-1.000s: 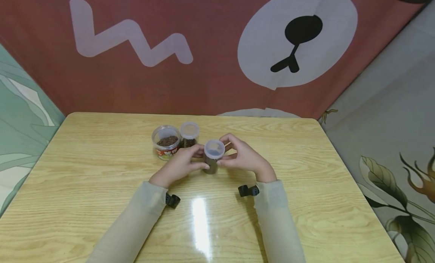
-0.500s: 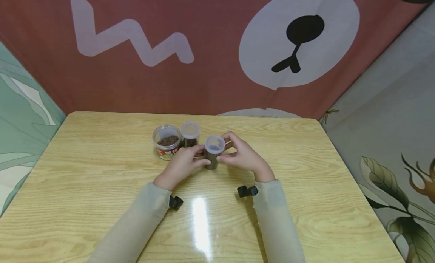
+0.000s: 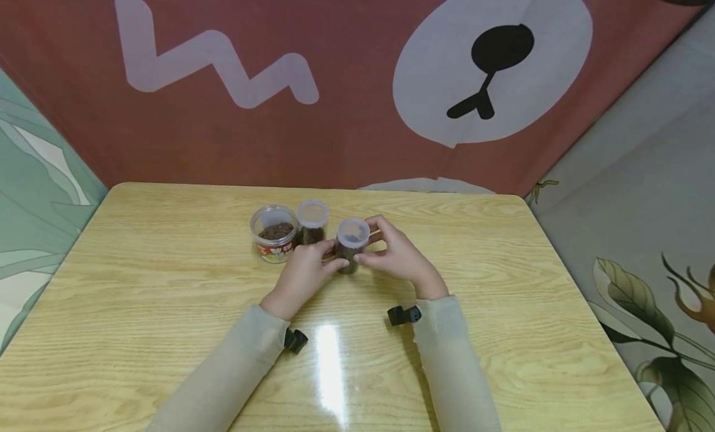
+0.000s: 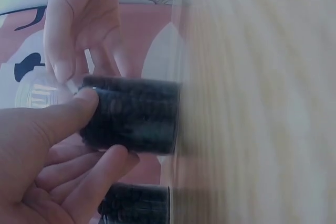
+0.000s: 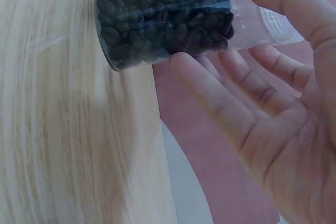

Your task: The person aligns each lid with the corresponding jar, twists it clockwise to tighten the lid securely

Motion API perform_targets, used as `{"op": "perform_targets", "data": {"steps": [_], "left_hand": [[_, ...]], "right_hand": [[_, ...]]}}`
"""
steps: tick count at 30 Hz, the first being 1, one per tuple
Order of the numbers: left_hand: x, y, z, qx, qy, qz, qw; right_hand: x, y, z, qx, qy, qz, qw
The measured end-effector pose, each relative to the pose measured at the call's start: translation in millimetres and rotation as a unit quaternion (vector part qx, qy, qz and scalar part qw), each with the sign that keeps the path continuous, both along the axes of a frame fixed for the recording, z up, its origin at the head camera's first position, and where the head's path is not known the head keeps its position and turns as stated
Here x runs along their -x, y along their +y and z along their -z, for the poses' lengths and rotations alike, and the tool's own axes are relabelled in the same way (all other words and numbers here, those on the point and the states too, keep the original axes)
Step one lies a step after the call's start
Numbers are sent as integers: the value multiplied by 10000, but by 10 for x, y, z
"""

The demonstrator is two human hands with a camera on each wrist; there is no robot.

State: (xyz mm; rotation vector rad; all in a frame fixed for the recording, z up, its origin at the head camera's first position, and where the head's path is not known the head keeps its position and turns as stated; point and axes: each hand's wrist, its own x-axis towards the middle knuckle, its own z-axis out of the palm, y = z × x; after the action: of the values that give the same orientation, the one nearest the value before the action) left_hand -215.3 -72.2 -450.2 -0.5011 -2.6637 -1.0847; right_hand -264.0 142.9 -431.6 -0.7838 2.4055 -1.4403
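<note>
A clear lidded jar of dark coffee beans (image 3: 352, 234) stands upright between both hands, its base at or just above the tabletop. My left hand (image 3: 303, 274) grips its left side, thumb (image 4: 86, 98) in front and fingers curled behind. My right hand (image 3: 401, 258) is curled around the other side, thumb and fingers on or very near the jar; the right wrist view shows the beans (image 5: 163, 17) filling its lower part. Close behind on the left is a second lidded jar (image 3: 313, 213), partly covered by the left hand in the head view.
Beside the second jar sits a lidless clear tub (image 3: 275, 252) with a colourful label and brown contents. All stand on a wood-grain table (image 3: 167, 295). A reddish cloth with a bear print (image 3: 335, 140) hangs behind the table's far edge.
The jar between the hands has moved a little away from me, toward the table's far side and the second jar. My left hand has turned slightly with it.
</note>
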Motion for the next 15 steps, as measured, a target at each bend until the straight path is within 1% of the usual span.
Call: {"op": "perform_targets", "data": {"steps": [7,15], "left_hand": [[-8,47,20,-196,-23,-338,9992],[-2,89,34,-384,-78,-781,9962]], "right_hand": [[-2,-59,17,94,72,255,9996],[-15,-159,39,30,221,630,9978]]}}
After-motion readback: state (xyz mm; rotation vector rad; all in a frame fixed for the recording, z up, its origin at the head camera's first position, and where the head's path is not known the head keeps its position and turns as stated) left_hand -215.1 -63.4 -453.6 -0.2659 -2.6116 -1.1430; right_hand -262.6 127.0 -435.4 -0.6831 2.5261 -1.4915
